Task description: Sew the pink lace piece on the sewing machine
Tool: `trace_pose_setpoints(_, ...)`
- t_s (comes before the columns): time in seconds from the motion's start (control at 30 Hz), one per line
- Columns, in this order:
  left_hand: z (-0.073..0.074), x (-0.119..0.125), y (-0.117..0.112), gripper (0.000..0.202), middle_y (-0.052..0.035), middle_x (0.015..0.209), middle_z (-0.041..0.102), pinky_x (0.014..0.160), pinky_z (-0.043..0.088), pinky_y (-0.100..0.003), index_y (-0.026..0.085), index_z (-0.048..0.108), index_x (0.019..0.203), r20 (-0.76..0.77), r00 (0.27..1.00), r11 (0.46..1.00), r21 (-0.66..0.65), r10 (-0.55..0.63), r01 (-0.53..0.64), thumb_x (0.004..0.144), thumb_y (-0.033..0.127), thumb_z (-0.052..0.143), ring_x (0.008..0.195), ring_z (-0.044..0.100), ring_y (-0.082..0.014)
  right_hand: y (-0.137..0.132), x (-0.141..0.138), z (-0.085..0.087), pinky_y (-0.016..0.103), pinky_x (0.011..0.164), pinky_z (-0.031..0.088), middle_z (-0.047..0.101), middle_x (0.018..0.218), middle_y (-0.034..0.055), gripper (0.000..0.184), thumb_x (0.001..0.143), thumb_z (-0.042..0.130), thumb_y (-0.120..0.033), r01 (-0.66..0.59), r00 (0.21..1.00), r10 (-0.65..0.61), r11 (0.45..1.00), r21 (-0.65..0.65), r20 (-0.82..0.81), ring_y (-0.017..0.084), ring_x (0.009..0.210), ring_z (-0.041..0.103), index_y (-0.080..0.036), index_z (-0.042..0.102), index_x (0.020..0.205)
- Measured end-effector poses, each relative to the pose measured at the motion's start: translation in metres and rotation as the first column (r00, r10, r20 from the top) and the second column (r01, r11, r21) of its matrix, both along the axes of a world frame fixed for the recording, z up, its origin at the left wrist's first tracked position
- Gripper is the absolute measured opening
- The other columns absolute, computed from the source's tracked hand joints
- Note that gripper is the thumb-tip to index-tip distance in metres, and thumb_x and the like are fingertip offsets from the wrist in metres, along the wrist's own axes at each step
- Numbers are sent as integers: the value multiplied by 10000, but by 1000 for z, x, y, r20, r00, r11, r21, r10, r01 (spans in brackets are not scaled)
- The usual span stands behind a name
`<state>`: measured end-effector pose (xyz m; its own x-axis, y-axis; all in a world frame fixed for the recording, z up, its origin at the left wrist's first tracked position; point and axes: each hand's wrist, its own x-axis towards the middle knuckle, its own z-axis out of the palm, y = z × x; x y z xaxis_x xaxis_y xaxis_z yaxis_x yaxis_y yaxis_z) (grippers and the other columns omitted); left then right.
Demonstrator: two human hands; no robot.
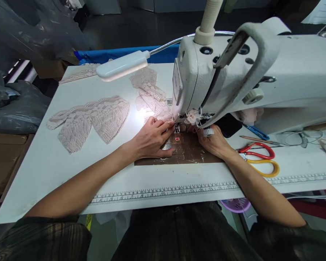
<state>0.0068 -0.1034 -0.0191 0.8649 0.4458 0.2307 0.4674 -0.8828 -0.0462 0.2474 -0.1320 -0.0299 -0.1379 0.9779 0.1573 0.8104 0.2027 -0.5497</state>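
Beside the presser foot (177, 127) of a white sewing machine (191, 69), my left hand (153, 139) has its fingertips closed on the edge of a pale pink lace piece (152, 99). Its thumb lies out over the brown plate (190, 154). My right hand (213, 141) is on the other side of the needle area, its fingers mostly hidden behind the machine head and a ribbed knob (208, 132). What those fingers hold, if anything, does not show. The lace bunches up and runs back behind my left hand.
Another lace piece (93, 119) lies flat at left, with more lace (80, 73) behind it. A lit lamp (123, 65) hangs over the table. Right of my right hand are scissors (263, 168), blue thread snips (256, 132) and a dark phone (228, 125). A printed ruler (163, 194) follows the front edge.
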Motion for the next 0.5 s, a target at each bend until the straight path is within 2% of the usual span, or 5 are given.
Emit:
trace_pose_setpoints(0.13,-1,0,0,566,-185,1134,642,816,405,-441,75,616,1226,2,1000,1000,-1,2,-2,918,528,474,946,580,-290,-4,-2,0,327,661,433,654,778,98,445,1011,288,-435,12,1000,-11,1000,8,-23,234,757,621,-192,604,811)
trace_pose_setpoints(0.27,-1,0,0,559,-177,1132,640,810,400,-442,92,619,1218,-7,1000,1000,-10,15,-15,915,539,471,941,572,-290,-15,-8,-3,343,692,453,653,868,111,465,1011,303,-469,-46,999,46,999,28,-9,228,767,607,-187,635,847)
trace_pose_setpoints(0.4,-1,0,-1,591,-182,1137,632,796,399,-440,79,607,1235,-20,999,999,-17,31,-31,912,556,472,939,568,-291,-23,-14,-7,357,748,483,646,895,109,323,970,409,-406,-35,999,37,994,107,-17,234,828,594,-182,641,946)
trace_pose_setpoints(0.5,-1,-1,0,620,-190,1152,625,805,403,-449,69,589,1253,-28,999,999,-16,35,-36,915,572,459,953,567,-298,-23,-12,-10,370,747,493,641,968,121,261,943,430,-345,-17,999,21,995,93,-34,240,846,599,-178,622,997)
